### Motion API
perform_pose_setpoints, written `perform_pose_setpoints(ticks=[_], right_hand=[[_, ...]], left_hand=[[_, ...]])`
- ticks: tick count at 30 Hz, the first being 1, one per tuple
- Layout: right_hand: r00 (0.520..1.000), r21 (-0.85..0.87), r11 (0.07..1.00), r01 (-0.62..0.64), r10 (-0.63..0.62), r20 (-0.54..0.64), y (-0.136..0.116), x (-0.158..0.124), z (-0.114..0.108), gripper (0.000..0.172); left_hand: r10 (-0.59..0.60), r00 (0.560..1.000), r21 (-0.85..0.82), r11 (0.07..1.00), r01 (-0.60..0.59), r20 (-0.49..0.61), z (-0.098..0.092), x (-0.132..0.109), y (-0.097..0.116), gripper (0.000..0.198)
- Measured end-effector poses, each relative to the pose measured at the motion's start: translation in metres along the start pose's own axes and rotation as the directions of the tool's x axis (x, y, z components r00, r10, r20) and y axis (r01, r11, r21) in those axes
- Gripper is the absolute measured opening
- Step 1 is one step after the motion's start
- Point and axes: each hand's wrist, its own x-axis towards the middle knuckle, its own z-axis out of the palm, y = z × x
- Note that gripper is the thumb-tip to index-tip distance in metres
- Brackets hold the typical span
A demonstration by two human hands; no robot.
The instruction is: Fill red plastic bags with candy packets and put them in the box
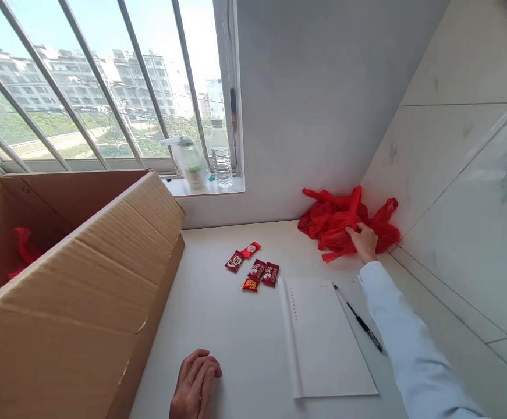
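My right hand [364, 241] reaches to the far corner and grips the heap of red plastic bags [338, 224], fingers curled into the plastic. Near the front edge of the white table [218, 314], my left hand [195, 385] rests flat with its fingers together and holds nothing. Several small red snack packets [256, 267] lie loose in the middle of the table. A white paper pad [325, 337] lies in front of me, and a black pen [363, 326] lies just to its right.
A large open cardboard box [74, 291] fills the left side, with something red [24, 247] inside. On the window sill stand a water bottle [221, 154] and a bagged container [191, 160]. A tiled wall [463, 186] borders the right.
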Motion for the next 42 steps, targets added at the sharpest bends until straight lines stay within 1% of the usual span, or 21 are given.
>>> perform_pose_setpoints(ticks=[3,6,9,12,14,16,18,20,22,23,24,26,28,29,31,34,35,36,37,39,42], right_hand=[[0.999,0.217,0.975,0.043,-0.043,-0.005,-0.023,-0.011,-0.012,0.026],[0.99,0.455,0.889,0.047,-0.101,0.097,-0.052,-0.041,-0.021,0.032],[0.966,0.626,0.78,-0.004,-0.159,0.204,-0.079,-0.091,-0.02,0.033],[0.934,0.705,0.706,-0.067,-0.203,0.292,-0.101,-0.159,-0.012,0.03],[0.889,0.742,0.655,-0.141,-0.247,0.386,-0.11,-0.207,-0.004,0.026],[0.83,0.731,0.657,-0.186,-0.293,0.474,-0.115,-0.251,0.006,0.023],[0.775,0.679,0.722,-0.134,-0.351,0.525,-0.117,-0.285,0.014,0.024],[0.69,0.619,0.786,0.008,-0.452,0.565,-0.115,-0.305,0.017,0.022],[0.597,0.573,0.806,0.146,-0.534,0.599,-0.111,-0.311,0.015,0.021],[0.578,0.549,0.812,0.196,-0.548,0.604,-0.109,-0.309,0.013,0.022],[0.59,0.522,0.819,0.239,-0.549,0.592,-0.106,-0.304,0.01,0.022],[0.673,0.447,0.834,0.324,-0.535,0.511,-0.1,-0.289,0.004,0.022],[0.733,0.375,0.833,0.407,-0.543,0.41,-0.096,-0.272,0.002,0.02],[0.734,0.353,0.824,0.444,-0.56,0.384,-0.094,-0.265,0.003,0.019],[0.679,0.347,0.786,0.512,-0.617,0.397,-0.095,-0.254,0.008,0.019],[0.514,0.385,0.686,0.617,-0.722,0.463,-0.099,-0.253,0.024,0.027],[0.479,0.387,0.664,0.639,-0.738,0.475,-0.101,-0.255,0.03,0.024],[0.464,0.382,0.655,0.652,-0.743,0.483,-0.103,-0.258,0.034,0.019],[0.464,0.372,0.657,0.656,-0.739,0.488,-0.104,-0.259,0.038,0.015],[0.496,0.355,0.682,0.639,-0.719,0.487,-0.102,-0.258,0.039,0.018],[0.611,0.344,0.749,0.566,-0.661,0.436,-0.088,-0.242,0.03,0.018]], left_hand=[[0.01,1.0,0.019,1.0,-0.01,-0.01,-0.003,0.001,-0.001,0.032],[0.009,0.996,0.03,1.0,-0.007,-0.085,-0.003,0.002,-0.001,0.028],[-0.011,0.99,0.04,0.999,0.017,-0.14,-0.001,-0.001,0.002,0.019],[-0.057,0.988,0.009,0.998,0.059,-0.146,-0.003,-0.004,0.015,0.022],[-0.066,0.984,-0.031,0.998,0.062,-0.167,-0.006,-0.003,0.029,0.026],[-0.05,0.98,-0.057,0.998,0.04,-0.193,-0.009,0.004,0.042,0.031],[-0.022,0.98,-0.047,0.999,0.013,-0.199,-0.012,0.015,0.053,0.038],[0.001,0.983,-0.003,1.0,-0.001,-0.185,-0.012,0.028,0.058,0.043],[0.034,0.991,0.055,0.998,-0.027,-0.131,-0.011,0.038,0.058,0.046],[0.06,0.994,0.086,0.995,-0.052,-0.089,-0.011,0.042,0.057,0.046],[0.09,0.995,0.113,0.99,-0.085,-0.042,-0.01,0.045,0.055,0.046],[0.149,0.989,0.145,0.978,-0.151,0.024,-0.008,0.048,0.05,0.045],[0.185,0.983,0.139,0.973,-0.186,0.021,-0.006,0.05,0.044,0.041],[0.191,0.982,0.125,0.974,-0.189,-0.001,-0.005,0.051,0.041,0.038],[0.181,0.983,0.075,0.981,-0.177,-0.044,-0.003,0.054,0.037,0.031],[0.138,0.989,-0.003,0.99,-0.138,-0.06,-0.002,0.06,0.035,0.021],[0.122,0.991,-0.022,0.992,-0.123,-0.06,-0.002,0.063,0.035,0.017],[0.109,0.992,-0.034,0.993,-0.111,-0.062,-0.003,0.065,0.035,0.013],[0.094,0.993,-0.044,0.994,-0.097,-0.065,-0.004,0.068,0.034,0.009],[0.057,0.996,-0.072,0.995,-0.062,-0.075,-0.008,0.072,0.028,0.011],[-0.028,0.991,-0.115,0.993,0.013,-0.13,-0.019,0.074,0.014,0.022]])
